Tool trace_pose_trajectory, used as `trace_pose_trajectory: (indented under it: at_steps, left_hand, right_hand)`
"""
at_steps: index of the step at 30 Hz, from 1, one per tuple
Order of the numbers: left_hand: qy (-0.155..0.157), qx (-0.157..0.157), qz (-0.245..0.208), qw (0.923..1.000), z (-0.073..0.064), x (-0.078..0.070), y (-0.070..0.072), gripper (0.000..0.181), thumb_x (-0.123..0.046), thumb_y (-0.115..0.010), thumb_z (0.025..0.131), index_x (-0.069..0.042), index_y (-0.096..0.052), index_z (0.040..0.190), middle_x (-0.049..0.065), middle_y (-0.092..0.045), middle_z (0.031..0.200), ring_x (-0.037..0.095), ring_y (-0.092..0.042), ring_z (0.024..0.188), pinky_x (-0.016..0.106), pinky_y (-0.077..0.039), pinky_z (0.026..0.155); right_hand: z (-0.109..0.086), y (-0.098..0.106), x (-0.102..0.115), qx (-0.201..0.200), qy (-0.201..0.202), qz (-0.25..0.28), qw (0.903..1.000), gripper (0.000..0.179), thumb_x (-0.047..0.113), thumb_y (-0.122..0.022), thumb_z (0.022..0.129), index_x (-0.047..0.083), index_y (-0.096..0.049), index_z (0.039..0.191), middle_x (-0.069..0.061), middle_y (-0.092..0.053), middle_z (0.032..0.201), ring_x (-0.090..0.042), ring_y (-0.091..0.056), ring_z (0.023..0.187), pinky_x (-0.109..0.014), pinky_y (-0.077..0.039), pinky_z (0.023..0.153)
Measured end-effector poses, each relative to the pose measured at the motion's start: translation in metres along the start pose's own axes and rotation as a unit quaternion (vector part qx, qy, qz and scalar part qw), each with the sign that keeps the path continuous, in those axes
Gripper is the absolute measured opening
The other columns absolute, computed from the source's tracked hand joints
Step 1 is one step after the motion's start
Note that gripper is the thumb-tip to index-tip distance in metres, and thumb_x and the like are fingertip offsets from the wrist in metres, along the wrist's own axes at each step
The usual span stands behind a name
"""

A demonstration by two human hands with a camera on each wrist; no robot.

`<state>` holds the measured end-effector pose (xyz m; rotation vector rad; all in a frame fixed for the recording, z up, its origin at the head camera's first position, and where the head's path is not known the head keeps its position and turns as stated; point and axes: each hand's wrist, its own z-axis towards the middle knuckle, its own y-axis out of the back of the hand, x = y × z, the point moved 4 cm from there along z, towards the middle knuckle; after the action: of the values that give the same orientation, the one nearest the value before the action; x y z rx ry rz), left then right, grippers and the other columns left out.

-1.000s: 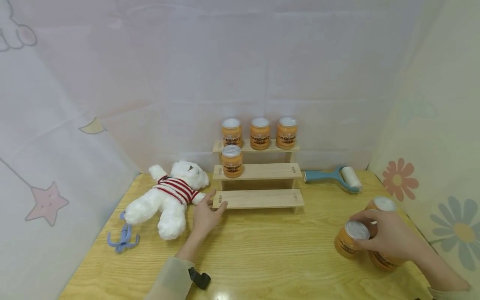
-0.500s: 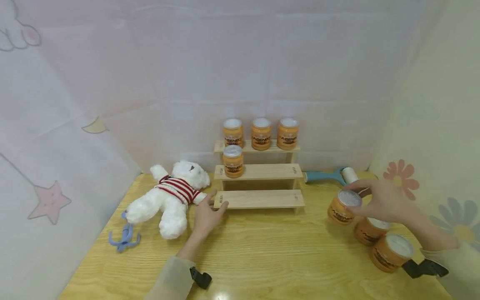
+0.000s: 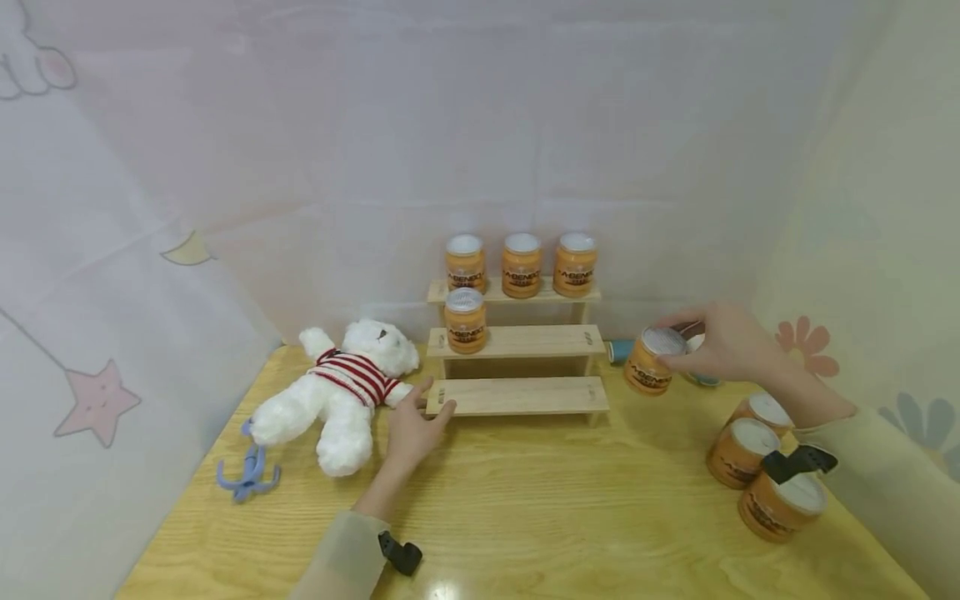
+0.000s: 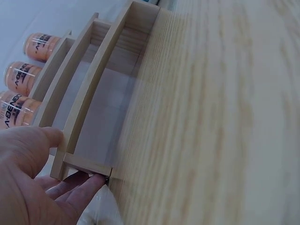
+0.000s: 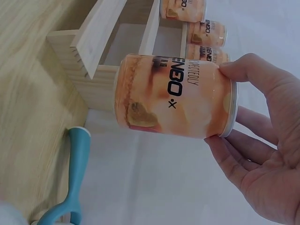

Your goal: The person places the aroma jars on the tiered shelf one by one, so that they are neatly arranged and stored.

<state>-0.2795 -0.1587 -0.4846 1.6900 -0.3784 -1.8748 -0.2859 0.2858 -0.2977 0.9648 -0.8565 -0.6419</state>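
Note:
My right hand (image 3: pixel 723 342) pinches an orange can (image 3: pixel 649 361) near its silver lid, between thumb and fingers. In the right wrist view this can (image 5: pixel 173 96) is held up off the table, beside the end of the stand. My left hand (image 3: pixel 412 433) grips the left end of the lowest step of a three-step wooden stand (image 3: pixel 525 397). The left wrist view shows the thumb on the board's front edge and the fingers against the end support. Three matching cans (image 3: pixel 521 267) stand on the top step, and one more can (image 3: pixel 466 322) sits at the left of the middle step.
Three more cans (image 3: pixel 738 454) stand at the table's right side, under my right forearm. A blue-handled lint roller (image 3: pixel 619 352) lies behind the held can. Left of the stand lie a white teddy bear (image 3: pixel 352 383) in a striped sweater and a blue claw-shaped object (image 3: pixel 247 479).
My right hand has lifted the can from the group at the right and carried it back and left toward the stand. My left hand has stayed put.

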Motion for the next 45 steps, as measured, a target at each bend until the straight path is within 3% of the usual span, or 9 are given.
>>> trace_pose_trajectory:
  at_steps: [10, 18, 25, 33, 45]
  left_hand:
    - [0.005, 0.005, 0.001, 1.0, -0.001, -0.001, 0.0, 0.068, -0.033, -0.079, 0.097, -0.009, -0.054, 0.155, 0.031, -0.069, 0.133, 0.043, -0.073, 0.116, 0.054, -0.062, 0.094]
    - [0.005, 0.007, -0.005, 1.0, 0.0, 0.0, 0.002, 0.069, -0.034, -0.078, 0.098, -0.009, -0.052, 0.157, 0.032, -0.067, 0.137, 0.043, -0.071, 0.12, 0.055, -0.061, 0.095]
    - [0.013, 0.004, 0.002, 0.9999, -0.002, 0.002, 0.006, 0.07, -0.034, -0.078, 0.098, -0.008, -0.052, 0.157, 0.033, -0.067, 0.137, 0.043, -0.07, 0.121, 0.055, -0.061, 0.096]
    - [0.007, 0.007, -0.004, 0.9999, -0.001, -0.003, 0.0, 0.07, -0.036, -0.079, 0.097, -0.009, -0.053, 0.156, 0.032, -0.068, 0.136, 0.043, -0.068, 0.124, 0.056, -0.061, 0.095]
    - [0.006, 0.009, -0.006, 0.9999, -0.002, -0.006, -0.004, 0.069, -0.035, -0.078, 0.098, -0.01, -0.053, 0.157, 0.031, -0.066, 0.139, 0.043, -0.067, 0.127, 0.056, -0.06, 0.097]
  right_hand:
    - [0.039, -0.012, 0.018, 0.025, -0.029, 0.05, 0.998, 0.035, 0.029, -0.09, 0.084, 0.013, -0.083, 0.115, -0.011, -0.082, 0.112, -0.029, -0.079, 0.094, -0.034, -0.063, 0.079]
    - [0.081, -0.022, 0.044, 0.059, -0.013, 0.063, 0.9962, 0.034, 0.029, -0.088, 0.083, 0.015, -0.082, 0.114, -0.007, -0.081, 0.111, -0.027, -0.077, 0.098, -0.043, -0.063, 0.084]
    - [0.115, -0.044, 0.065, 0.051, 0.004, 0.066, 0.9965, 0.036, 0.032, -0.09, 0.082, 0.019, -0.081, 0.115, -0.004, -0.079, 0.112, -0.025, -0.076, 0.1, -0.042, -0.063, 0.085]
    - [0.136, -0.062, 0.077, 0.019, 0.041, 0.071, 0.9964, 0.034, 0.029, -0.09, 0.08, 0.017, -0.083, 0.111, -0.004, -0.079, 0.106, -0.021, -0.069, 0.091, -0.04, -0.058, 0.082]
    - [0.147, -0.081, 0.08, 0.009, 0.013, 0.067, 0.9976, 0.036, 0.032, -0.088, 0.08, 0.017, -0.083, 0.112, -0.007, -0.081, 0.111, -0.027, -0.074, 0.101, -0.043, -0.063, 0.085]
